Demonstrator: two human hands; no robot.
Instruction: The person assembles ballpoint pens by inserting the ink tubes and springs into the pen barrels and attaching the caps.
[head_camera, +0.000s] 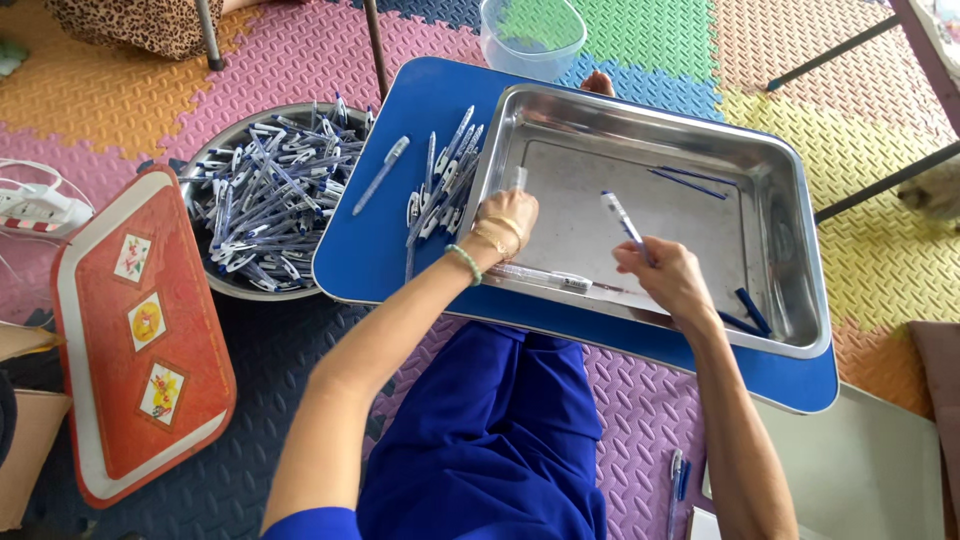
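Right hand (668, 275) holds a clear-barrelled pen (622, 217), grip clamped on its lower end, tip pointing far-left over the steel tray (790, 240). Left hand (505, 222) rests at the tray's left rim, grip pinched on a small clear piece (519, 178), likely a cap; hard to tell.

Progress, as judged: early. Tray holds only a few blue refills (688, 178) far right, two dark blue pieces (752, 312) near right, and one finished pen (545, 277) along the near edge.

Left of the tray, loose pens (440, 180) lie on the blue desk (400, 250). Further left, a round metal basin (262, 198) heaped with pens: most still waiting.

Around: red board (140, 340) on the foam floor mat (650, 420), clear plastic tub (532, 35) far. Nothing blocks the hands.
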